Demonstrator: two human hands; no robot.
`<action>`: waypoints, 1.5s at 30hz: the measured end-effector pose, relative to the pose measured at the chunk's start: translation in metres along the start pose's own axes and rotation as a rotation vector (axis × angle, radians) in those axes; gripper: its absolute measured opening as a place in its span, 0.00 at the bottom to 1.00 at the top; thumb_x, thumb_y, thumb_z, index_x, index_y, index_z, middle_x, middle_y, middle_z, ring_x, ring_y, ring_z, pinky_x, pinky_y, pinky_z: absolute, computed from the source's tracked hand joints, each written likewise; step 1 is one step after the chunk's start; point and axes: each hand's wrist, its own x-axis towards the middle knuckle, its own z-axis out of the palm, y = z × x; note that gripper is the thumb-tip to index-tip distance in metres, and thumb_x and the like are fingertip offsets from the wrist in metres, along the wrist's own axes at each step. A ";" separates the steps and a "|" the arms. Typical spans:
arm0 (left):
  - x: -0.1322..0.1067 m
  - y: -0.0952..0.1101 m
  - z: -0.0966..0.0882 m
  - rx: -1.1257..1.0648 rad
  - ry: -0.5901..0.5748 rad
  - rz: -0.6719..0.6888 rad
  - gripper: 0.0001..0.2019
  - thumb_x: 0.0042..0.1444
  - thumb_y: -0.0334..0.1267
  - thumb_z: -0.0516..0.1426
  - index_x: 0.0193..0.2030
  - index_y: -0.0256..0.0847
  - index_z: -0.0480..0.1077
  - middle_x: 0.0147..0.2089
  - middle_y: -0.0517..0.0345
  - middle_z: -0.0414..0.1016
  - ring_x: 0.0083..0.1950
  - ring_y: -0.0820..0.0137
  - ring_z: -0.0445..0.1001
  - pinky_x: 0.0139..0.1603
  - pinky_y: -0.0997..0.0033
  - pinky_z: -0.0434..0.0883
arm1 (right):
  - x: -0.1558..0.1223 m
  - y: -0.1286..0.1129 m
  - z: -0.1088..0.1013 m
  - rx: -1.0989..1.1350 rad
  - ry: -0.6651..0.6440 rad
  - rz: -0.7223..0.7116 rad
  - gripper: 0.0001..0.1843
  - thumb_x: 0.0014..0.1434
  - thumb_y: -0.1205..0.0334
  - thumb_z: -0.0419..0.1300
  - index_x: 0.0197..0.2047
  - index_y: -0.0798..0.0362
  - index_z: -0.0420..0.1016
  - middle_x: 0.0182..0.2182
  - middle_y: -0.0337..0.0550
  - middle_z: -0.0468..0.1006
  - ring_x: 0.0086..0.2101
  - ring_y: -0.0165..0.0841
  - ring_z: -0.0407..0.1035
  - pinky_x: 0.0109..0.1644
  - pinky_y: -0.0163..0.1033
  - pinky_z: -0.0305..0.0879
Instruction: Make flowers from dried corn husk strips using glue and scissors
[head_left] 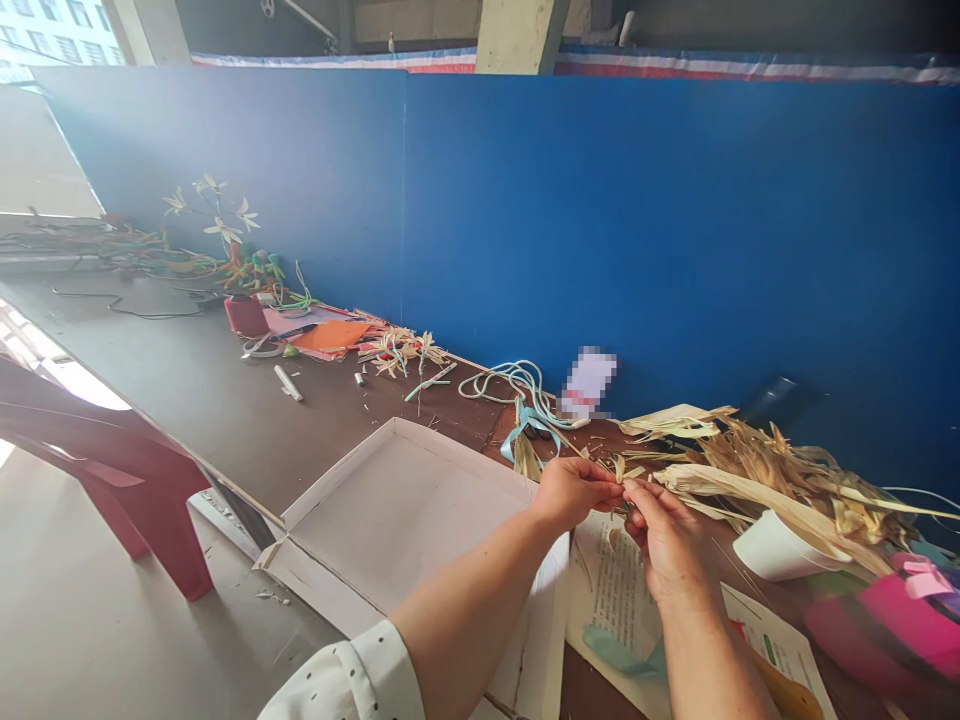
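My left hand and my right hand meet above the table, with thumbs and fingertips pinched together on a small pale corn husk piece. Most of that piece is hidden by the fingers. Just right of my hands lies a heap of dried corn husks. A light blue ribbon and more husk lie behind my left hand. Printed sheets are spread on the table beneath my right hand.
An open white cardboard box lies left of my hands. At right stand a white paper cup and a pink item. Husk flowers, cords and a white pen lie along the blue partition. A red chair stands left.
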 end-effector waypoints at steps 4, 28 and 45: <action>-0.002 0.004 0.002 0.005 0.010 -0.020 0.20 0.30 0.44 0.71 0.26 0.32 0.73 0.21 0.59 0.72 0.26 0.75 0.73 0.33 0.71 0.72 | 0.000 0.000 0.000 -0.012 -0.024 -0.025 0.21 0.36 0.53 0.72 0.33 0.54 0.76 0.20 0.34 0.69 0.19 0.23 0.54 0.19 0.30 0.52; -0.004 0.005 0.000 -0.009 -0.036 0.013 0.21 0.27 0.43 0.72 0.26 0.32 0.74 0.22 0.59 0.73 0.25 0.75 0.72 0.33 0.72 0.71 | 0.003 0.006 -0.008 -0.011 -0.047 -0.022 0.17 0.39 0.54 0.71 0.31 0.54 0.75 0.20 0.34 0.69 0.20 0.22 0.55 0.20 0.28 0.51; -0.012 0.016 -0.008 0.002 -0.169 -0.057 0.24 0.29 0.47 0.71 0.30 0.33 0.74 0.26 0.57 0.74 0.29 0.74 0.72 0.33 0.73 0.67 | -0.004 -0.010 -0.007 0.124 -0.102 -0.039 0.18 0.41 0.54 0.71 0.33 0.54 0.75 0.25 0.36 0.71 0.21 0.21 0.56 0.21 0.26 0.54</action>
